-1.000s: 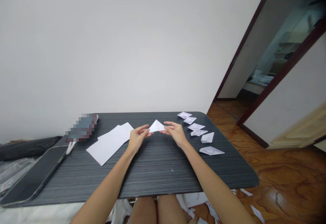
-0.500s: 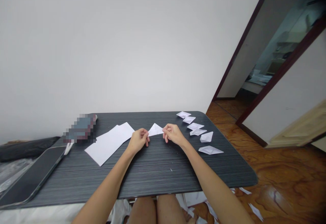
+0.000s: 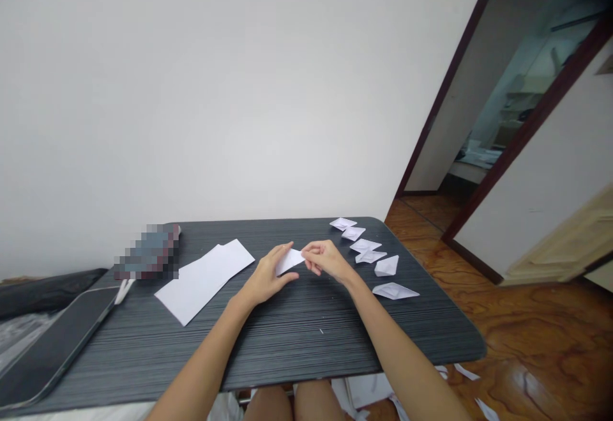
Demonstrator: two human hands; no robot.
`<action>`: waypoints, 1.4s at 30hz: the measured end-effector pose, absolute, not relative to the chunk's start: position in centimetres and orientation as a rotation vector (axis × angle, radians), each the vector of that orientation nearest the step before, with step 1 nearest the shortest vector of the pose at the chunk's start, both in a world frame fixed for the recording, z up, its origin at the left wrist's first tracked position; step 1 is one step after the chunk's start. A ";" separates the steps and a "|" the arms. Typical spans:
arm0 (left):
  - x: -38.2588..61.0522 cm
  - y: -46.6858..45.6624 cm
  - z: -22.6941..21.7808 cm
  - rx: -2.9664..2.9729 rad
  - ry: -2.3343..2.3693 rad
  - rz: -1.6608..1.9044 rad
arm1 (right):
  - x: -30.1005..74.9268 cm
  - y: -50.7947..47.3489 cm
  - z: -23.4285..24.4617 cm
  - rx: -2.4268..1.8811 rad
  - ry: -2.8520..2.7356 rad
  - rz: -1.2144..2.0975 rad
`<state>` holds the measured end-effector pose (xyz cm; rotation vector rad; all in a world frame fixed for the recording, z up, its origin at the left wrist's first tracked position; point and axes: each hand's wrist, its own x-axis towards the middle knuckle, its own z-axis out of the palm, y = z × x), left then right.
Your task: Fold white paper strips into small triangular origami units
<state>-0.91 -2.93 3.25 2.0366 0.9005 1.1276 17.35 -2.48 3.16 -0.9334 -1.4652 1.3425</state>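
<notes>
A small piece of folded white paper is between my hands above the middle of the dark table. My right hand pinches its right corner between thumb and fingertips. My left hand is around the paper's left side, thumb and fingers spread apart; whether its palm touches the paper I cannot tell. To the left lie overlapping sheets of plain white paper. Several folded paper boats stand in a row to the right of my right hand, the nearest boat beside my right forearm.
The dark table meets a white wall at the back. At the left are a blurred-out object with a white cable and a black flat panel. Paper scraps lie on the wooden floor.
My left hand has let go of the paper's left corner and spread its fingers around it. The paper has turned, my right hand still pinching it. The view has tilted slightly up.
</notes>
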 end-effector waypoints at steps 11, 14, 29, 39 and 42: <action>0.8 -2.9 1.1 2.047 0.968 1.102 | 14.0 -3.0 2.6 -0.726 -1.271 1.316; 1.2 -3.1 1.2 2.089 0.899 1.096 | 13.5 -3.0 2.0 -0.747 -1.313 1.154; 0.7 -2.9 1.5 1.794 0.852 1.018 | 13.9 -3.4 2.0 -0.845 -1.698 0.646; 0.6 -3.0 1.9 1.900 1.158 1.203 | 13.8 -3.5 1.3 -0.992 -1.679 0.361; 0.5 -3.0 2.1 1.619 1.024 1.130 | 14.2 -3.4 1.5 -0.982 -1.674 0.382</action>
